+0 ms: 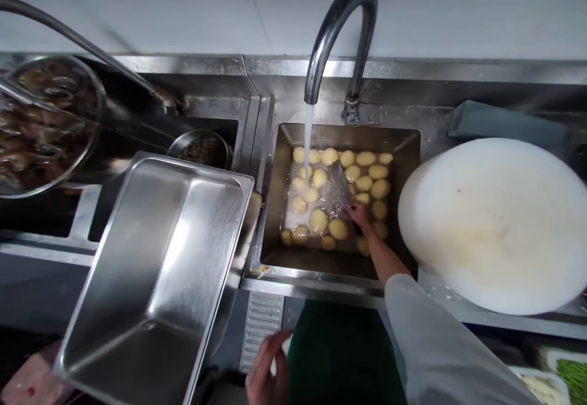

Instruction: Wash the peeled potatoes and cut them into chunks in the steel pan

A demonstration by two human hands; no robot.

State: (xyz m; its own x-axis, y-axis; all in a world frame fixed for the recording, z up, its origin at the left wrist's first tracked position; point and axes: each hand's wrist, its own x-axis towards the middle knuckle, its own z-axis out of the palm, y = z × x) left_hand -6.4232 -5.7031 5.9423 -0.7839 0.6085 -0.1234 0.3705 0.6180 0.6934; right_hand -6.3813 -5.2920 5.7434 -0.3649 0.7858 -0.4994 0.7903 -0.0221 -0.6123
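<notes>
In the head view, my right hand [359, 215] reaches into the steel sink [339, 263] and is closed around the handle of a cleaver [340, 183]. Its broad blade lies tilted among the potatoes, partly under water. Several peeled yellow potatoes [318, 221] sit in the water around it. From the faucet [312, 81] a stream of water [308, 142] runs into the left part of the sink. My left hand [268, 368] hangs low beside the dark green apron [342, 356], its fingers loosely bent and apart. A bit of white shows between them, too unclear to name.
A deep steel pan [192, 258] stands tilted left of the sink. Behind it are a large bowl of meat pieces [50, 102] and a small metal pot [202, 148]. A thick round white cutting board [499, 227] lies to the right, before a grey block [504, 125].
</notes>
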